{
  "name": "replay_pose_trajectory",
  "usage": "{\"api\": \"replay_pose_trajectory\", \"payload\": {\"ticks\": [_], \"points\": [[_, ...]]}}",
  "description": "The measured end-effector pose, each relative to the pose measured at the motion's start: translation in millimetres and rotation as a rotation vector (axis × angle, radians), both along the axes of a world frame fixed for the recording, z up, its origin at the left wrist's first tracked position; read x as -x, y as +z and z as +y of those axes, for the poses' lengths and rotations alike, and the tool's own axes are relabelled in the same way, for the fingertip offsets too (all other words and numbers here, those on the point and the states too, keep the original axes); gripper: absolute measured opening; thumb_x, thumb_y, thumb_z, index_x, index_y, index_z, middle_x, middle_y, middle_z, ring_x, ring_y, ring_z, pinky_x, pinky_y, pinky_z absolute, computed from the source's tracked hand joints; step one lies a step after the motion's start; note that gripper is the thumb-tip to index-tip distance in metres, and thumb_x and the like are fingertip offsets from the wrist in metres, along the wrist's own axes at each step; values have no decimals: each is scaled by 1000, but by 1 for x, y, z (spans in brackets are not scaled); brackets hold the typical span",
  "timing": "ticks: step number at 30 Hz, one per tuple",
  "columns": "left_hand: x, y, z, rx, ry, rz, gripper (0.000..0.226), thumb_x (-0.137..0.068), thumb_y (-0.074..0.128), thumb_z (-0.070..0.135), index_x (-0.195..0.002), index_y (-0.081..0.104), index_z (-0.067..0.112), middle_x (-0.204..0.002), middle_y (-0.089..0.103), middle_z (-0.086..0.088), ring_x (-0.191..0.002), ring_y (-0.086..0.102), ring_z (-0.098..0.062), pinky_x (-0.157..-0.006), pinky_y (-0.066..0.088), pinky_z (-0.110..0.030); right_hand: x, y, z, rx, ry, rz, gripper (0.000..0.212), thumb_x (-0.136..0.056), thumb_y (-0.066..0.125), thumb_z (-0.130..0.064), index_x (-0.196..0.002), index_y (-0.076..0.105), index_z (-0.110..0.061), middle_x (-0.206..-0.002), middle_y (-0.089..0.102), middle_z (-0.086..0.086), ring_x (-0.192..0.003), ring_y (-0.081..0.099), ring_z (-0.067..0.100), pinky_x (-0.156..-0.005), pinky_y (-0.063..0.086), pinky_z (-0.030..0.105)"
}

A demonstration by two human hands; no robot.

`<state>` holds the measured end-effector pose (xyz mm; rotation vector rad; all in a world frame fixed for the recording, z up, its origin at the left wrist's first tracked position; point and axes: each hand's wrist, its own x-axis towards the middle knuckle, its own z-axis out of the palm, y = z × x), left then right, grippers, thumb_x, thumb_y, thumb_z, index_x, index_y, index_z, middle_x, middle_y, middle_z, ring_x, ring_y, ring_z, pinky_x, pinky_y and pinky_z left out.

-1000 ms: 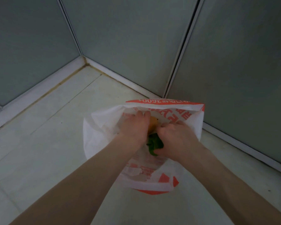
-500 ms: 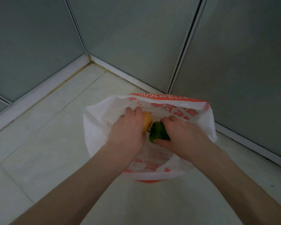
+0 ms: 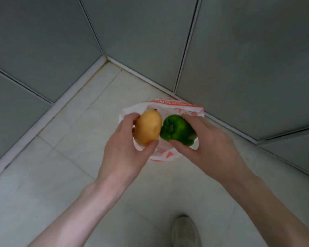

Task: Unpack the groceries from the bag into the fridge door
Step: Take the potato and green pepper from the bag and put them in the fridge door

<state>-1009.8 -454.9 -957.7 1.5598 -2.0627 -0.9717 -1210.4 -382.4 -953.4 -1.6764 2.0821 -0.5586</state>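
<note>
Fruit (image 3: 147, 129) sits gripped in my left hand (image 3: 121, 148), pepper (image 3: 177, 130) in my right hand (image 3: 210, 141), both above the bag (image 3: 168, 155). I'd keep fingers firm and carry them apart to the door.

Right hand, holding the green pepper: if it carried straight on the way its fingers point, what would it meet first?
Probably the yellow fruit in the left hand. The right hand points leftward with the green pepper leading, nearly touching the fruit, though relative depth is unclear.
</note>
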Motion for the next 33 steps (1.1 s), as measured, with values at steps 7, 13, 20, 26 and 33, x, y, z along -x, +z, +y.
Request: {"api": "replay_pose_trajectory", "payload": {"ticks": [7,13,20,26,33], "points": [[-44,200,41,44,39,96,74,-72,91,40,-134,52,29,-119,70,11,-101,71,-5,-93,57,-26,-14,217,24,55,33,-75,61,-92,71,-55,-145,49,-32,-133,63,-13,-113,63,9,-91,53,26],[-86,388,54,74,169,208,81,-72,85,48,-141,49,28,-129,67,7,-107,71,-9,-95,57,-28,-48,418,27,84,10,-166,62,-90,71,-59,-143,53,-33,-135,61,-19,-116,60,1,-100,49,23],[-125,552,82,124,344,359,76,-75,92,25,-140,54,28,-128,70,2,-111,71,-17,-97,59,-45,-93,604,37,231,56,-257,58,-91,75,-51,-142,56,-30,-134,64,-16,-116,62,2,-100,53,30],[-156,661,122,158,357,413,76,-75,91,27,-141,54,28,-127,69,8,-110,71,-13,-96,59,-41,-137,707,51,283,163,-369,65,-94,67,-51,-152,41,-39,-141,61,-13,-120,63,5,-104,53,32],[-200,737,166,320,538,408,75,-74,93,27,-139,56,26,-129,68,9,-112,70,-13,-98,58,-35,-190,758,47,335,366,-538,47,-105,36,-45,-152,37,-44,-141,56,-18,-127,56,0,-106,45,23]]}}
